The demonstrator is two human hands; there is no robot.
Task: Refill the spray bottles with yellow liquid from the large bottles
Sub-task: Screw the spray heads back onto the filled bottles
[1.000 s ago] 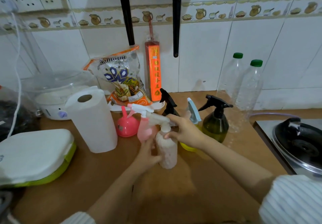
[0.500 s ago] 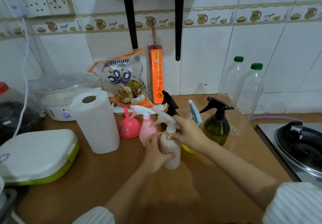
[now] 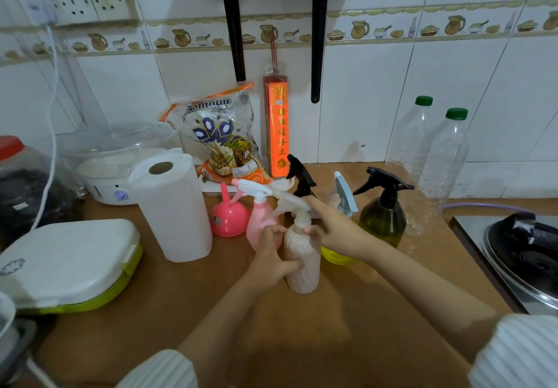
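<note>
A ribbed whitish spray bottle (image 3: 303, 262) stands on the brown counter (image 3: 332, 321). My left hand (image 3: 273, 259) grips its body from the left. My right hand (image 3: 333, 229) pinches its neck just under the white trigger head (image 3: 290, 202), index finger along the head. Behind it stand a pink spray bottle (image 3: 260, 221), a black-headed one (image 3: 300, 176), a yellow one with a light blue head (image 3: 344, 197) and an olive green one (image 3: 383, 217). Two clear large bottles with green caps (image 3: 439, 161) stand at the back right; they look empty.
A pink funnel (image 3: 228, 215) sits left of the pink bottle. A paper towel roll (image 3: 172, 206), a white and green lidded box (image 3: 65, 262), a steamer (image 3: 111, 158) and a rice bag (image 3: 225, 143) crowd the left. A stove with a black pan (image 3: 525, 255) lies at the right.
The view has shifted slightly. Both hands stay on the whitish spray bottle, and my right hand has turned a little around its neck.
</note>
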